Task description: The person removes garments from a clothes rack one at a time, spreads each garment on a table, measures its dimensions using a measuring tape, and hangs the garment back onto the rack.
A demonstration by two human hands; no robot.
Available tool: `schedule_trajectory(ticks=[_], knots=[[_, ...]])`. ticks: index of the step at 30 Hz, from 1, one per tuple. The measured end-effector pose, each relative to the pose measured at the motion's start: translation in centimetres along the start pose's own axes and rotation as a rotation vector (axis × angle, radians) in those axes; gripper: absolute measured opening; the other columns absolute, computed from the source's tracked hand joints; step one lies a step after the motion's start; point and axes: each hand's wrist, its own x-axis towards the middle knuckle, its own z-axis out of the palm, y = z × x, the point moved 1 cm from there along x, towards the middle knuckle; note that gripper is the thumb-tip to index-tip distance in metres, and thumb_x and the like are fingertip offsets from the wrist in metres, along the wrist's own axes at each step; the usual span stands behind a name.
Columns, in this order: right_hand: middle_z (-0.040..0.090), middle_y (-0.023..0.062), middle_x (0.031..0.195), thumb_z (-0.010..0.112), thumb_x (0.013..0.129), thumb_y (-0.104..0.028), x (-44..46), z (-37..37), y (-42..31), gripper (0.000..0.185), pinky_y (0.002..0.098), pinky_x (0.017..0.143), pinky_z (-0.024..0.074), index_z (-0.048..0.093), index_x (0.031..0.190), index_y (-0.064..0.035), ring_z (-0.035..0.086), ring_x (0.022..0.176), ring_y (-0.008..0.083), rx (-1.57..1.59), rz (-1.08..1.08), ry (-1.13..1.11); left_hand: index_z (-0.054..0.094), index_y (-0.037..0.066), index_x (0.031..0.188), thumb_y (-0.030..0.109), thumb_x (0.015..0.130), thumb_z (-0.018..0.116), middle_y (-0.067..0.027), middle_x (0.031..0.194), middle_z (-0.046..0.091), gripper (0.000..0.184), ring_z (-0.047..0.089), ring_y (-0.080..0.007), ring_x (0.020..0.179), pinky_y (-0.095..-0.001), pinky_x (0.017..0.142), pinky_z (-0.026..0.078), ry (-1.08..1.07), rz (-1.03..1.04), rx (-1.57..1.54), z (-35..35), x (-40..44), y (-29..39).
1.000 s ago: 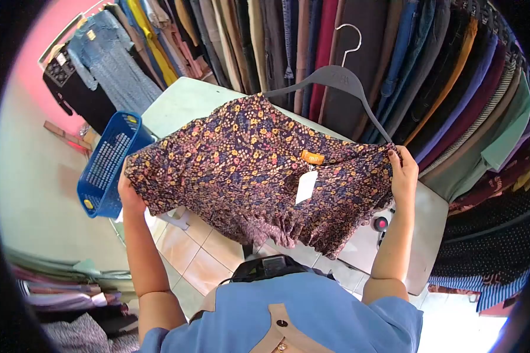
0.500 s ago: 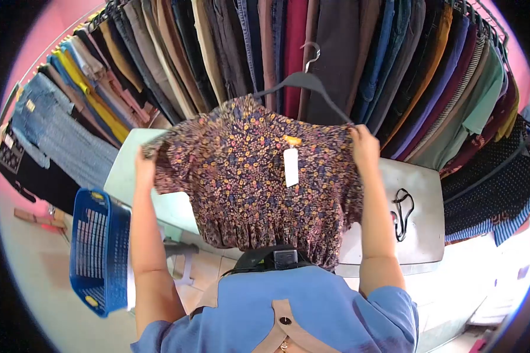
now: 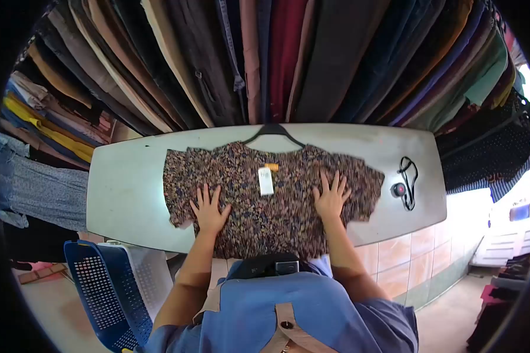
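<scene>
A dark blouse (image 3: 265,217) with a small floral print lies spread on the white table (image 3: 123,176), its short sleeves out to both sides. At its neckline a black hanger (image 3: 272,129) shows, the rest of it inside the garment. A white tag (image 3: 266,181) hangs below an orange label (image 3: 271,167) at the neck. My left hand (image 3: 210,213) rests flat on the left part of the blouse, fingers spread. On the right part, my right hand (image 3: 331,199) lies likewise, palm down and fingers apart. The blouse's lower edge is hidden by my body.
A black cord with a small round device (image 3: 399,189) lies on the table's right end. Trousers (image 3: 335,65) hang in a row behind the table. Blue baskets (image 3: 97,288) stand at the lower left. More clothes (image 3: 489,147) hang at the right.
The blouse has come down from being held up by its sides and now lies on the table. My hands have let go of its edges and moved inward onto the cloth.
</scene>
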Motion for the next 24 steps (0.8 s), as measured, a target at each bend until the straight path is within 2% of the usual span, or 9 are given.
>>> schedule_trajectory(ticks=[5,13,15,17,18,19,21,23,24], knots=[[0.019,0.0129,0.149,0.048,0.087,-0.047,3.7,0.7,-0.5,0.055,0.0635,0.104,0.0109,0.035,0.138,-0.0304,0.014,0.136,0.0399,-0.031,0.007,-0.039,0.028,0.03,0.142,0.055,0.085,0.05,-0.0092,0.152,0.014,0.066,0.008,-0.0328,0.14,-0.0647,0.104,0.006,-0.07,-0.01,0.032,-0.1,1.7,-0.5],[0.013,0.0111,0.151,0.052,0.085,-0.05,3.4,-0.7,1.1,0.061,0.0596,0.108,0.0088,0.031,0.14,-0.0344,0.007,0.139,0.0371,0.051,-0.138,-0.235,0.026,0.029,0.143,0.054,0.082,0.055,-0.012,0.151,0.013,0.072,0.011,-0.0364,0.138,-0.0659,0.103,0.007,-0.052,0.007,0.019,0.7,0.1,-1.0],[0.014,0.0102,0.151,0.055,0.084,-0.048,3.6,-0.6,2.1,0.06,0.0581,0.108,0.0082,0.035,0.138,-0.0329,0.007,0.139,0.0363,0.087,-0.13,-0.252,0.027,0.028,0.143,0.054,0.081,0.056,-0.0129,0.151,0.013,0.073,0.011,-0.0374,0.138,-0.0668,0.102,0.009,-0.044,0.035,0.017,0.6,-0.1,-1.1],[0.022,0.0102,0.149,0.055,0.084,-0.047,4.5,-0.4,3.1,0.055,0.0564,0.109,0.0114,0.043,0.134,-0.0282,0.013,0.138,0.0368,0.292,-0.142,-0.264,0.026,0.028,0.143,0.054,0.081,0.056,-0.0124,0.151,0.014,0.074,0.012,-0.0375,0.137,-0.0686,0.1,0.01,-0.137,0.011,-0.003,-0.2,0.4,-1.1],[0.032,0.0112,0.145,0.055,0.085,-0.045,4.8,-0.7,3.6,0.05,0.0556,0.107,0.0179,0.048,0.13,-0.023,0.023,0.135,0.0379,0.434,-0.128,-0.181,0.033,0.022,0.14,0.048,0.081,0.058,-0.0158,0.145,0.028,0.069,0.025,-0.0392,0.132,-0.0615,0.101,0.022,-0.155,0.017,0.064,-2.9,0.6,0.1],[0.032,0.0112,0.145,0.055,0.085,-0.045,5.3,-1.1,4.2,0.05,0.0556,0.107,0.0179,0.048,0.13,-0.023,0.023,0.135,0.0379,0.431,-0.126,-0.171,0.033,0.022,0.14,0.048,0.081,0.058,-0.0158,0.145,0.028,0.069,0.025,-0.0392,0.132,-0.0615,0.101,0.022,-0.149,0.023,0.061,-3.5,2.0,-0.2],[0.038,0.0124,0.141,0.052,0.087,-0.042,6.7,-1.0,6.8,0.047,0.0557,0.104,0.0233,0.049,0.128,-0.0201,0.03,0.13,0.0396,0.361,-0.086,0.135,0.042,0.015,0.133,0.039,0.084,0.057,-0.0191,0.134,0.042,0.056,0.038,-0.0389,0.124,-0.0496,0.1,0.033,-0.325,-0.112,-0.276,-4.5,5.3,-2.8],[0.037,0.0126,0.141,0.05,0.088,-0.039,7.4,-1.8,8.6,0.047,0.0577,0.103,0.0227,0.046,0.131,-0.0203,0.027,0.132,0.0393,0.235,0.082,0.203,0.049,0.01,0.126,0.03,0.086,0.056,-0.02,0.126,0.05,0.045,0.045,-0.0381,0.118,-0.0406,0.096,0.039,-0.029,-0.089,-0.169,-5.9,7.4,-4.3],[0.035,0.0123,0.142,0.05,0.089,-0.039,7.7,-2.2,9.0,0.049,0.0593,0.103,0.0208,0.043,0.133,-0.0212,0.024,0.133,0.0388,0.154,0.168,0.207,0.049,0.01,0.126,0.03,0.086,0.056,-0.02,0.126,0.05,0.045,0.045,-0.0381,0.118,-0.0406,0.096,0.039,-0.032,-0.095,-0.169,-5.4,8.9,-5.8]])
